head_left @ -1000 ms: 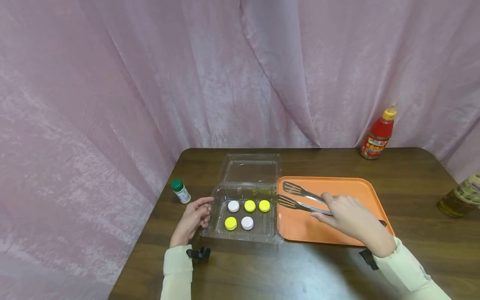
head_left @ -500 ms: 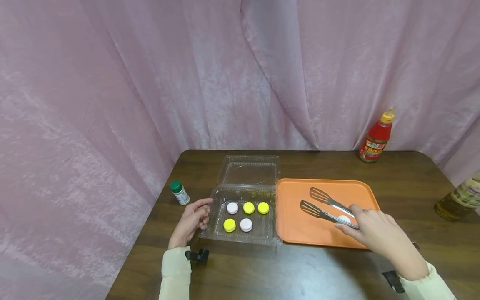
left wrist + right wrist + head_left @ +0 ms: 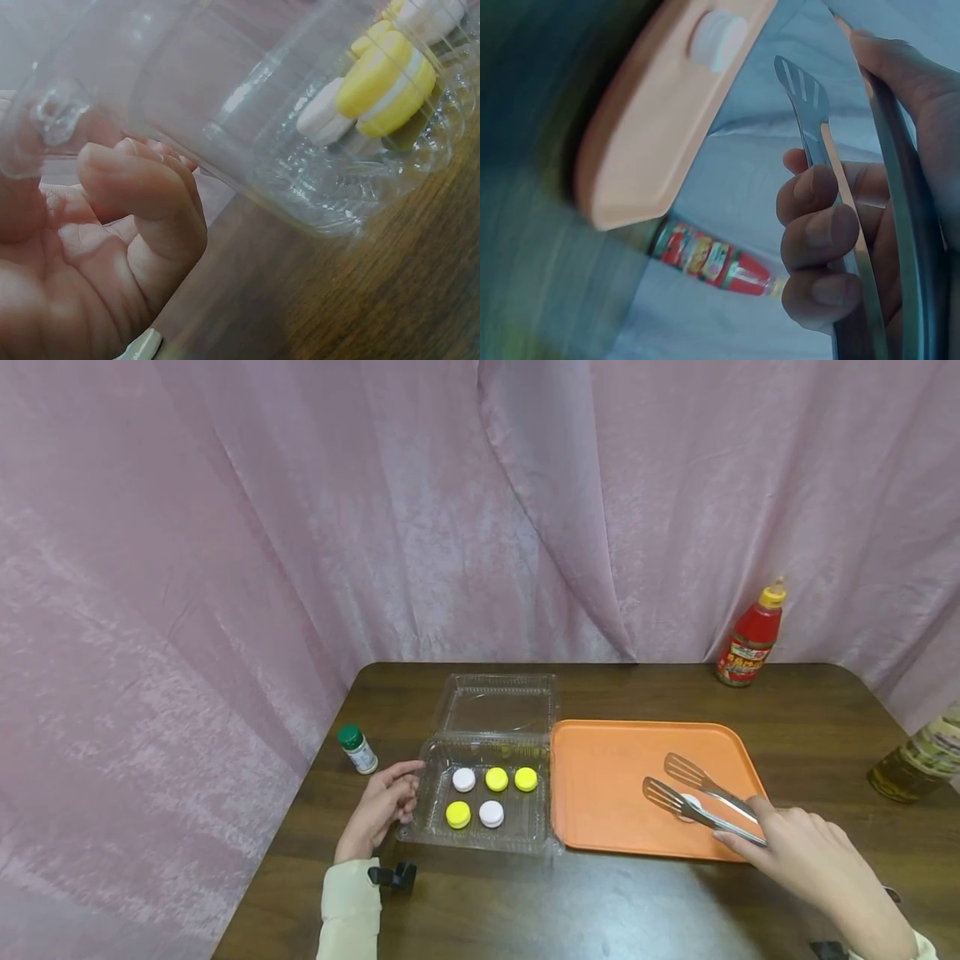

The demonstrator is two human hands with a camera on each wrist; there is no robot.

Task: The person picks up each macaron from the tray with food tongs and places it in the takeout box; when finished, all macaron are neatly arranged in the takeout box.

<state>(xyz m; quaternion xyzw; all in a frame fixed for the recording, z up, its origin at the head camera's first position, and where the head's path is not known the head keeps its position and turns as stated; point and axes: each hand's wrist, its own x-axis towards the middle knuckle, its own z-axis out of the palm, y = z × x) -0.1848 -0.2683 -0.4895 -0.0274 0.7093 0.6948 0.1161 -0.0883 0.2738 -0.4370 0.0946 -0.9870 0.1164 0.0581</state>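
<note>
My right hand (image 3: 813,852) grips metal slotted serving tongs (image 3: 723,828). Their two slotted heads stand apart over the right part of the orange tray (image 3: 600,760). A white macaron (image 3: 688,807) lies on the tray, partly hidden behind the nearer head. In the right wrist view the macaron (image 3: 718,40) appears away from the tongs (image 3: 804,94). My left hand (image 3: 381,806) touches the left rim of an open clear plastic container (image 3: 450,839) with its extended index finger; the other fingers curl loosely. White macarons (image 3: 491,813) and yellow macarons (image 3: 458,814) sit inside it.
The clear lid (image 3: 498,706) is folded back behind the container. A green-capped shaker (image 3: 357,749) stands at left. A red sauce bottle (image 3: 752,639) is at the back right, and an oil bottle (image 3: 917,760) at the far right. A pink curtain (image 3: 450,527) hangs behind the table.
My right hand has carried the tongs rightward and nearer, from beside the container to the tray's right part. The white macaron on the tray has come into view. My left hand stays put.
</note>
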